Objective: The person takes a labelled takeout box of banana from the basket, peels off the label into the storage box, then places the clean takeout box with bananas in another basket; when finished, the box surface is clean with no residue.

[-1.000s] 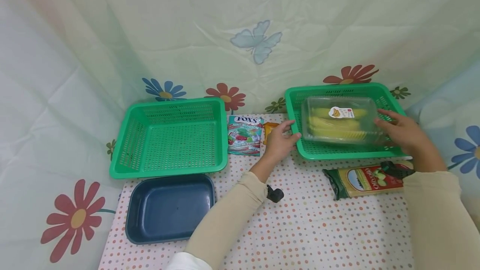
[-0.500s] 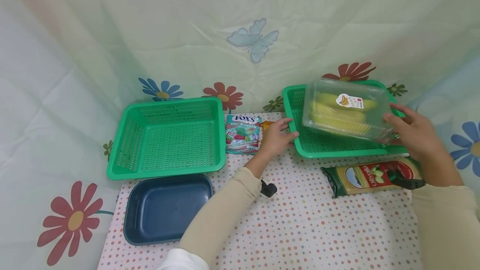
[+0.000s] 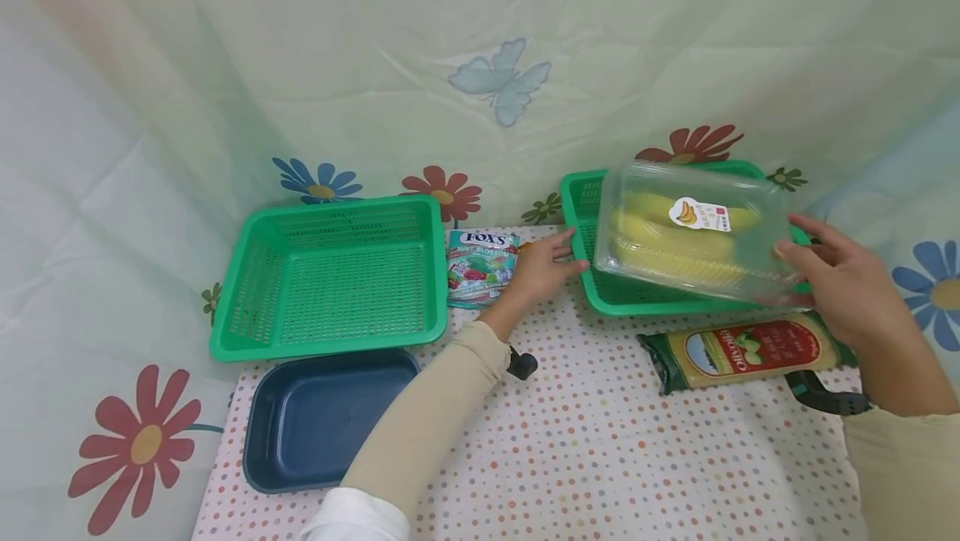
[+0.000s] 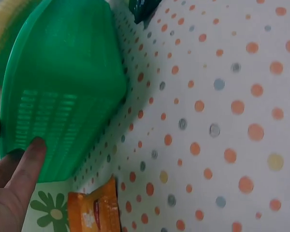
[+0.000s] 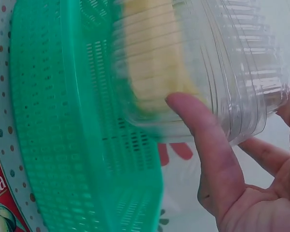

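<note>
Clear banana container point(image 3: 686, 241) raised and turned since one second ago; now held over right green basket point(image 3: 637, 308). Positioned just left of right hand point(image 3: 862, 291); right end gripped between thumb and fingers, partly covered. Left hand point(image 3: 543, 270): extended fingers laid against basket wall. Orange packet point(image 4: 95, 209) mostly hidden in head view. Long axis slanted toward lower right; label point(image 3: 699, 214) faced up.

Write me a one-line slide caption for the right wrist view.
Right hand gripping a clear box of bananas over a green basket, with part of a red package at lower left.
</note>
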`<state>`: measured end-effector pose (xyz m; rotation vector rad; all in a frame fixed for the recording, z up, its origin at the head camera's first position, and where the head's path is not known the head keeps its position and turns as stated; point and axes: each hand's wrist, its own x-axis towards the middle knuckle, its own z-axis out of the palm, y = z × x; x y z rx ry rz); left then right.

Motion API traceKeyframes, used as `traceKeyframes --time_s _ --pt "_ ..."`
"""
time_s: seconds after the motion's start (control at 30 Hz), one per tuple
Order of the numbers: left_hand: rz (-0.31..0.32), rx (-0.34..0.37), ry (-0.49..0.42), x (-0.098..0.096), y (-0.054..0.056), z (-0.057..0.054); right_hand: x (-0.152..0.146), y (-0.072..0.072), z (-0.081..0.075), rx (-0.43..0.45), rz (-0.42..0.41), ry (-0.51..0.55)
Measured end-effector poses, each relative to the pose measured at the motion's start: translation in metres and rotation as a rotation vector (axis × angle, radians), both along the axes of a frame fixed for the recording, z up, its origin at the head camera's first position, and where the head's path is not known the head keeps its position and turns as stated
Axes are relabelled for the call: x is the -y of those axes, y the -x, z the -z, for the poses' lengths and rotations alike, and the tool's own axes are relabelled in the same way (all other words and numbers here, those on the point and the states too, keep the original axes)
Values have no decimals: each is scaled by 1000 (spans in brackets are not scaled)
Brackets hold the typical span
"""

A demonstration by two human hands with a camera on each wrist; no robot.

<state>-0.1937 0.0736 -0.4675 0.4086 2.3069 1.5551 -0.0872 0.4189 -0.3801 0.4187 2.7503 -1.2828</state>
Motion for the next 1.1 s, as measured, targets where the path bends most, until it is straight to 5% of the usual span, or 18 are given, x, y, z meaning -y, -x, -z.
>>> traceKeyframes --time_s 0.47,0.77,1.1 --pt "65 -12 103 5 17 -11 21 -36 -6 19 -128 -146" --pt "122 -42 226 7 26 -15 31 -61 -4 -5 -223 -44" --pt "222 -35 237 9 31 -21 43 -88 9 -13 -353 41"
